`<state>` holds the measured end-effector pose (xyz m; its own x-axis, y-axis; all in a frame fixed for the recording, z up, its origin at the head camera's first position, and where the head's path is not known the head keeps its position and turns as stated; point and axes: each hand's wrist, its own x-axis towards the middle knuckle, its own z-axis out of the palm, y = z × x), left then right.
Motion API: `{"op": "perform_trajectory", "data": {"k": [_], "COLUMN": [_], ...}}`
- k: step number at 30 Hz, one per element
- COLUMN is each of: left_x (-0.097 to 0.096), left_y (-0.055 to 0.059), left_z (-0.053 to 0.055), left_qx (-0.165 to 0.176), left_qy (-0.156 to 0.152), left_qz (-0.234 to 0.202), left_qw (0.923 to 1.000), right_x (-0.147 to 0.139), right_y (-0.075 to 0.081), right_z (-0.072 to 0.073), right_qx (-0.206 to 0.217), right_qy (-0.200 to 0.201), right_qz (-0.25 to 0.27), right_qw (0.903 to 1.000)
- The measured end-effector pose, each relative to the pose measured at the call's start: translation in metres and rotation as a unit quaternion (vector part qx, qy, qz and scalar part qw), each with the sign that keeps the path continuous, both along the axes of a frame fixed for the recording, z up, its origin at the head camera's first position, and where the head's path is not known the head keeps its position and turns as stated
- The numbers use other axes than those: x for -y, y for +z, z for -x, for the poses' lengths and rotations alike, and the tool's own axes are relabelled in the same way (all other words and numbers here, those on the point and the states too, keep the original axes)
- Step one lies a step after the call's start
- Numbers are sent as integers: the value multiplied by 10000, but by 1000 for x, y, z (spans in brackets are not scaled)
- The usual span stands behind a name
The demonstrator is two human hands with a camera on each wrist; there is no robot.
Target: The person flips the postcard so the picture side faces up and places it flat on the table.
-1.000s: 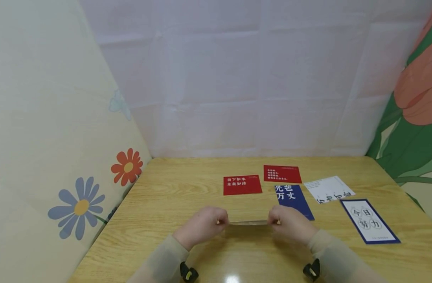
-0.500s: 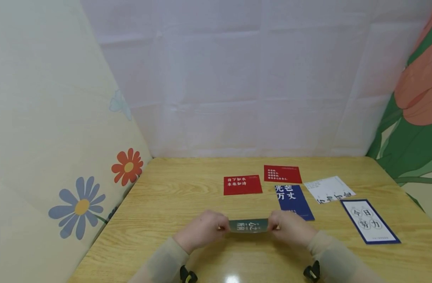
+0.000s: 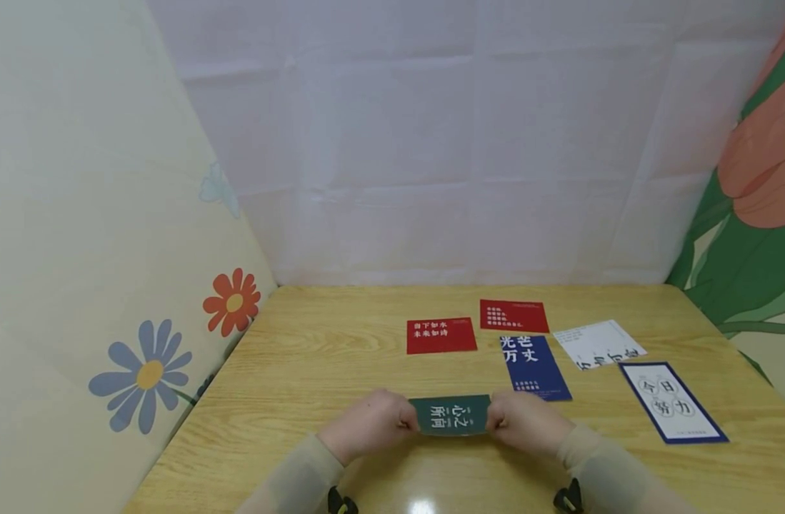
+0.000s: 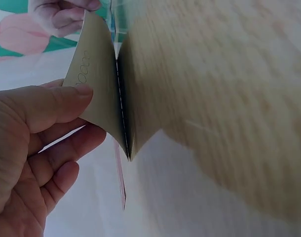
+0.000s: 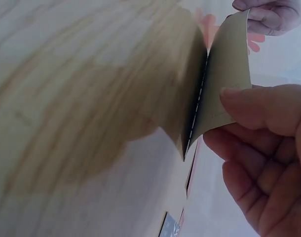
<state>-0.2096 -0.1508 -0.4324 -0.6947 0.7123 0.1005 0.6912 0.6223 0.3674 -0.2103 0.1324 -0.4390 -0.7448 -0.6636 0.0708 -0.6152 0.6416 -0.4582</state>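
Observation:
A dark green card (image 3: 453, 415) with white characters is stretched between my two hands at the front middle of the table. My left hand (image 3: 369, 427) pinches its left end between thumb and fingers; my right hand (image 3: 530, 422) pinches the right end the same way. From the left wrist view, the card's pale back (image 4: 101, 64) carries a faint line drawing, and the card looks bent. Its far long edge meets the glossy tabletop or lies very close to it. The right wrist view shows my right thumb (image 5: 264, 106) on that pale side.
Beyond my hands lie a red card (image 3: 441, 336), a second red card (image 3: 513, 316) and a blue card (image 3: 535, 368) close to my right hand. Farther right are a white card (image 3: 599, 344) and a blue-bordered card (image 3: 675, 403). A white sheet (image 3: 469, 143) hangs behind the wooden table (image 3: 328, 335).
The card has tilted from nearly edge-on to showing its green printed face. Both hands have turned with it and shifted slightly toward me. The other cards have stayed put.

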Motion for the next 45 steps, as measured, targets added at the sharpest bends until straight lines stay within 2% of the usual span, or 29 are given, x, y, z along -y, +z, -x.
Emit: {"op": "perform_trajectory", "data": {"k": [2,8,13,20,27,30,35,39,42,45], "left_x": [0,-2,-5,-11,-25,-31,-32,-33,-33,-32], "left_y": [-2,-7,-9,-8,-6,-6,-1,4,2,-1], "left_z": [0,-3,-5,-7,-12,-13,-7,4,10,13], "left_qx": [-19,-445,-510,-823,-1230,-984,-11,91,-9,90], "left_qy": [-59,-514,-852,-1316,-1587,-1587,-1265,-1036,-1076,-1115], "left_qz": [24,215,528,784,1160,1315,1275,1529,1898,2032], "left_qw": [10000,9975,9937,9848,9727,9736,9837,9827,9759,9727], "right_x": [0,1,2,4,7,8,8,6,5,3], "right_y": [-2,-6,-6,-5,-4,-5,-3,-2,-2,-4], "right_z": [0,-1,-3,-4,-7,-7,-6,-5,-4,-3], "right_qx": [-38,-341,-465,-641,-644,-554,-459,-437,-432,-404], "right_qy": [27,179,65,-31,-263,-355,-366,-337,-304,-252], "right_qz": [-83,-430,-746,-1301,-1643,-1767,-1909,-1910,-1847,-1719], "right_qw": [10000,9983,9961,9894,9840,9821,9798,9800,9814,9840]}}
